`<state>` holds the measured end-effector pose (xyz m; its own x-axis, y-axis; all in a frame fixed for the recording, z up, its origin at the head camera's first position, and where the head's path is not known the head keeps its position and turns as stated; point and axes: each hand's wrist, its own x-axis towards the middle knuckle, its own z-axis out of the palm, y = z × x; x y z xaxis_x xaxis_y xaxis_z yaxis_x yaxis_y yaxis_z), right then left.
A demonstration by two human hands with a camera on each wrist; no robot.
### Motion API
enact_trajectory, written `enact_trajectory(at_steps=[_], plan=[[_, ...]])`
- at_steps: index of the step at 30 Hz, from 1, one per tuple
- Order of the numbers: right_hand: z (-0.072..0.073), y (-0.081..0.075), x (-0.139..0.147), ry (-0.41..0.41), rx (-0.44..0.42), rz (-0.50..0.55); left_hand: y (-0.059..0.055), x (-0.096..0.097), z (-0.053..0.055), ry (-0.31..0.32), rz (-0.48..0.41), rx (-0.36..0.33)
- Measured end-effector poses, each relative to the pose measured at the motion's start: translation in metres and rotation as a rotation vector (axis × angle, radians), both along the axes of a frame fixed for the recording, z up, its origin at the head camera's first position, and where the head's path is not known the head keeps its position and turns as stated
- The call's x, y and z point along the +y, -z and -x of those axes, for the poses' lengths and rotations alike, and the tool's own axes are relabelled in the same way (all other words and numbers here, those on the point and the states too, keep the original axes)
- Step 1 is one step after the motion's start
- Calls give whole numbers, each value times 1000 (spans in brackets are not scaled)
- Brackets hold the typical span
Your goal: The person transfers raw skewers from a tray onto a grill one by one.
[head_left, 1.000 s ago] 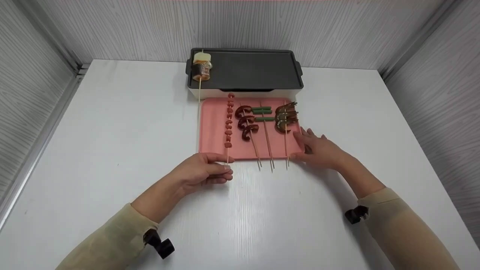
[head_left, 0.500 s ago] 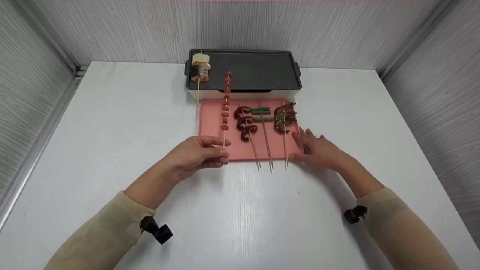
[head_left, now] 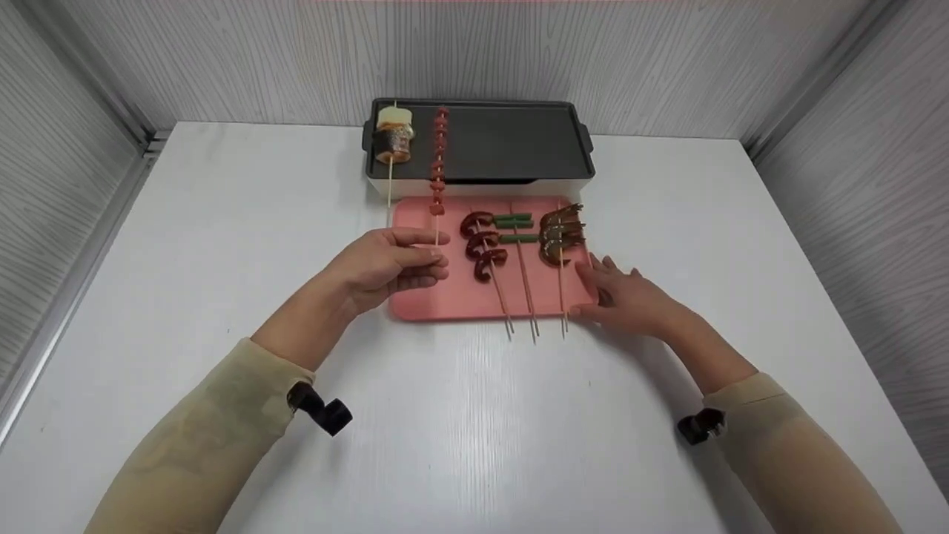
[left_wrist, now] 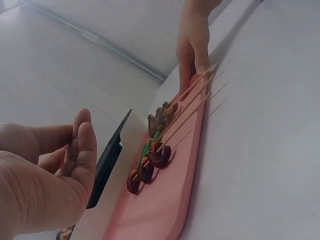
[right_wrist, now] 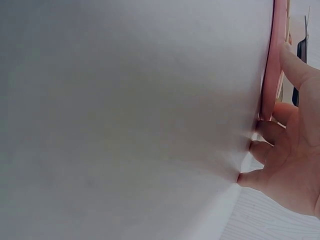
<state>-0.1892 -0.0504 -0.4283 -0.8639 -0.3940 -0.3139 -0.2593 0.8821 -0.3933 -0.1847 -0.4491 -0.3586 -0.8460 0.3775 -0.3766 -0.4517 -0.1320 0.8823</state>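
Note:
My left hand [head_left: 389,267] pinches the bare stick of a skewer [head_left: 439,159] threaded with small red pieces. The loaded part overlaps the dark griddle [head_left: 511,141] in the head view; in the left wrist view the skewer does not show. My right hand [head_left: 626,297] holds the front right corner of the pink tray [head_left: 460,302], thumb at the front edge and index finger at the side. On the tray lie skewers of dark-red curled pieces [head_left: 485,241], green stalks [head_left: 519,238] and shrimp [head_left: 560,237], their sticks jutting over the front edge.
A thick skewer [head_left: 394,137] of white and brown pieces lies at the griddle's left end, its stick reaching past the front rim. The griddle sits on a pale base [head_left: 563,188] right behind the tray. Wood-grain panels [head_left: 482,52] enclose the white table [head_left: 474,430].
My left hand has lifted the skewer of red pieces off the tray and carried it away from me, toward the griddle. My right hand has stayed at the tray corner.

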Motion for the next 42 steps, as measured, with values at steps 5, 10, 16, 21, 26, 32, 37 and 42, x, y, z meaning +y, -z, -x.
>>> enact_trajectory(at_steps=[5,10,16,21,26,32,37,42], plan=[[-1,-1,-1,-3,7,5,-1,1,17,-36,-6,9],[-1,-1,-1,2,3,6,-1,2,36,-86,12,-7],[0,-2,-1,14,-2,4,3,4,58,-122,28,-37],[0,-1,0,20,1,9,7,8,71,-138,57,-33],[0,1,1,12,5,7,11,11,81,-153,94,-48],[1,2,0,18,3,4,16,13,88,-172,127,-85],[1,2,0,27,-1,-1,18,14,91,-175,134,-95],[1,2,0,26,-1,-1,20,16,93,-191,136,-107]])
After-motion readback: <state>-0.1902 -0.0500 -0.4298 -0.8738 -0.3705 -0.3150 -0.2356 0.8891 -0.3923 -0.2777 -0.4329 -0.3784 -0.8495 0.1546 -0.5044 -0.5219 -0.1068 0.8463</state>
